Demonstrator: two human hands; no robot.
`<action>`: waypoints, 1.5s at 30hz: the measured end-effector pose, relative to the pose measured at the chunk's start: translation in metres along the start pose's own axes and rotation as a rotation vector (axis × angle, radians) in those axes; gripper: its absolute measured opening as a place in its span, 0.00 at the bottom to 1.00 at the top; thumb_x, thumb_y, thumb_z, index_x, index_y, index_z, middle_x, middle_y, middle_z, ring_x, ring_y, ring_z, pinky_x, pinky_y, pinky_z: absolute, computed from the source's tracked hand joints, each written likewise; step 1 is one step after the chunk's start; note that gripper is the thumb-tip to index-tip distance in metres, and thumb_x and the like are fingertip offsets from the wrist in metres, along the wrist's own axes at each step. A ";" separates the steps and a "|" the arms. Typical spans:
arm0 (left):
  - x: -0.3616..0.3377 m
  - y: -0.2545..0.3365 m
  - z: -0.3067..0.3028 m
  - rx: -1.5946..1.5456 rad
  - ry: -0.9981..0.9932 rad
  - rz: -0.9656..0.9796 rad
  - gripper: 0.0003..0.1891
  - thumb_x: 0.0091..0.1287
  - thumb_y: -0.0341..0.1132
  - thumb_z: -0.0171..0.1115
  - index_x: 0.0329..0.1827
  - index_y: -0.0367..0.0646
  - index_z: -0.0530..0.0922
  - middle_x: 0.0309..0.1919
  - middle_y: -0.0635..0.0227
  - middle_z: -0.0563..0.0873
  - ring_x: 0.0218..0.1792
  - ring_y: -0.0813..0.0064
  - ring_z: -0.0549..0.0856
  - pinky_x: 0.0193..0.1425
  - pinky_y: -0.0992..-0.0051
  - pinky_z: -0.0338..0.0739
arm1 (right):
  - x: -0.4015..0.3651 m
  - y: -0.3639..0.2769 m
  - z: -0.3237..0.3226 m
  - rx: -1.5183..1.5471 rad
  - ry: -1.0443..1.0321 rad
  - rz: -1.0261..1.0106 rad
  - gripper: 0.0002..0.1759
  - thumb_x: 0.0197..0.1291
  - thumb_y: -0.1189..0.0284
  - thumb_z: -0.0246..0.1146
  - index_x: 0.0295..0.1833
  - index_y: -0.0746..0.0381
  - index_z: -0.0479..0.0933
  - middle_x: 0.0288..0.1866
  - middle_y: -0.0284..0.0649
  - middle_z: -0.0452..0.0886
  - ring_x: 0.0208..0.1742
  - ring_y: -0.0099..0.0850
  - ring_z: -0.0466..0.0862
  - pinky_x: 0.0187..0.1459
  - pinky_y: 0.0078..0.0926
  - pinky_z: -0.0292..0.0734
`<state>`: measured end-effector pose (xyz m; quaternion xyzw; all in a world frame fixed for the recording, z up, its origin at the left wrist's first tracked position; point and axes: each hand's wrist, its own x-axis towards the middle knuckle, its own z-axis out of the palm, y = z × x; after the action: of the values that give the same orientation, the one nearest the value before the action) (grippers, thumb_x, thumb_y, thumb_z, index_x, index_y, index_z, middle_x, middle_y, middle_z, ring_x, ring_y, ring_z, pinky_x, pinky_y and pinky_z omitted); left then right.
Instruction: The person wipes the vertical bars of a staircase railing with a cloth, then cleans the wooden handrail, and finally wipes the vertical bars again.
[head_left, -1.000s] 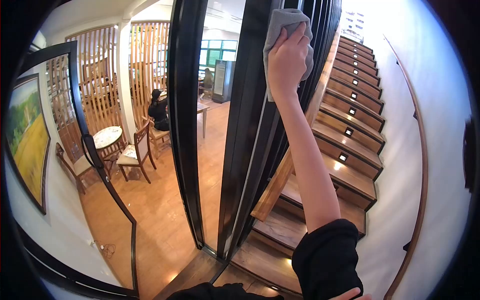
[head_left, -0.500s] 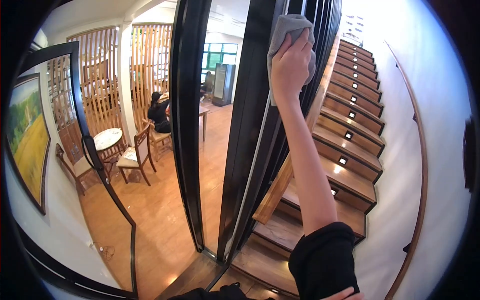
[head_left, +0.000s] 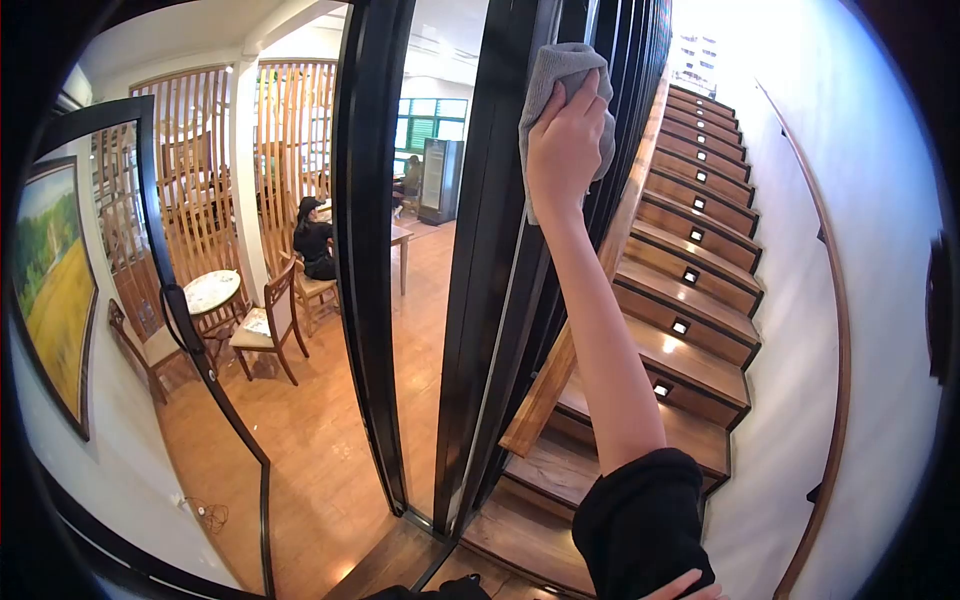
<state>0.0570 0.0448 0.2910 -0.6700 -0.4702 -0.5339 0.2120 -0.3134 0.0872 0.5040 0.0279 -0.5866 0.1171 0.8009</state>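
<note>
My right hand [head_left: 566, 150] is raised high, its fingers closed around a folded grey cloth [head_left: 568, 60]. It presses the cloth against a tall black metal frame [head_left: 497, 210] beside the staircase. The cloth's lower edge hangs along the frame under my wrist. At the bottom edge, only a few fingers of my left hand [head_left: 678, 587] show, stretched out and apart near my right sleeve [head_left: 640, 520]. The rest of that hand is out of sight.
Wooden stairs [head_left: 690, 330] with small lights rise on the right, beside a wall handrail [head_left: 838, 300]. A wooden rail [head_left: 540, 400] runs by the frame. Left is an ajar black-framed door [head_left: 265, 520]; beyond are chairs [head_left: 272, 330], a round table [head_left: 212, 291] and a seated person [head_left: 314, 240].
My right hand and the cloth have shifted slightly left and down in view, still on the frame. The camera view has moved slightly. The seated person's head has turned.
</note>
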 end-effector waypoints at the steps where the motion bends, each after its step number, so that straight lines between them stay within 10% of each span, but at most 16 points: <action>1: -0.002 0.001 0.005 0.050 0.013 0.012 0.15 0.74 0.42 0.58 0.49 0.37 0.79 0.48 0.58 0.80 0.55 0.61 0.78 0.66 0.55 0.62 | 0.000 0.000 -0.001 -0.003 0.006 -0.008 0.26 0.76 0.64 0.51 0.70 0.72 0.64 0.44 0.50 0.75 0.44 0.46 0.82 0.34 0.38 0.85; 11: 0.001 -0.008 -0.007 -0.110 -0.144 -0.072 0.16 0.73 0.43 0.60 0.50 0.37 0.78 0.47 0.59 0.80 0.50 0.63 0.79 0.53 0.63 0.68 | -0.017 0.001 -0.012 -0.036 -0.070 -0.035 0.30 0.74 0.65 0.55 0.72 0.71 0.60 0.53 0.57 0.73 0.50 0.51 0.80 0.43 0.43 0.84; 17: -0.034 -0.038 -0.114 0.035 0.029 -0.149 0.07 0.70 0.32 0.62 0.45 0.40 0.79 0.43 0.58 0.79 0.48 0.60 0.79 0.51 0.63 0.72 | -0.024 0.007 -0.024 0.051 -0.213 -0.143 0.36 0.72 0.66 0.56 0.77 0.70 0.51 0.62 0.66 0.64 0.59 0.62 0.74 0.52 0.49 0.82; 21: -0.084 -0.032 -0.173 0.032 0.262 -0.774 0.04 0.73 0.27 0.57 0.43 0.36 0.78 0.41 0.60 0.79 0.43 0.63 0.79 0.50 0.69 0.73 | 0.044 0.004 0.004 0.099 -0.236 -0.114 0.36 0.73 0.66 0.54 0.77 0.71 0.49 0.62 0.67 0.63 0.60 0.64 0.73 0.50 0.50 0.83; 30: -0.186 0.006 -0.226 0.387 0.694 -0.965 0.11 0.79 0.33 0.52 0.41 0.36 0.77 0.35 0.66 0.79 0.37 0.75 0.77 0.43 0.75 0.71 | 0.226 -0.004 0.082 0.134 -0.152 -0.022 0.36 0.76 0.56 0.48 0.76 0.71 0.52 0.61 0.70 0.70 0.53 0.64 0.82 0.48 0.52 0.84; 45: -0.158 0.042 -0.177 0.362 0.540 -1.140 0.13 0.80 0.36 0.50 0.41 0.36 0.76 0.36 0.66 0.79 0.43 0.73 0.80 0.52 0.74 0.72 | 0.039 -0.008 -0.003 0.121 -0.115 0.002 0.31 0.76 0.64 0.51 0.75 0.71 0.55 0.52 0.61 0.74 0.44 0.60 0.83 0.38 0.48 0.84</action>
<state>0.0033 -0.1779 0.2163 -0.1119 -0.7644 -0.6243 0.1157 -0.2981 0.0855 0.5406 0.0822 -0.6234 0.1512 0.7627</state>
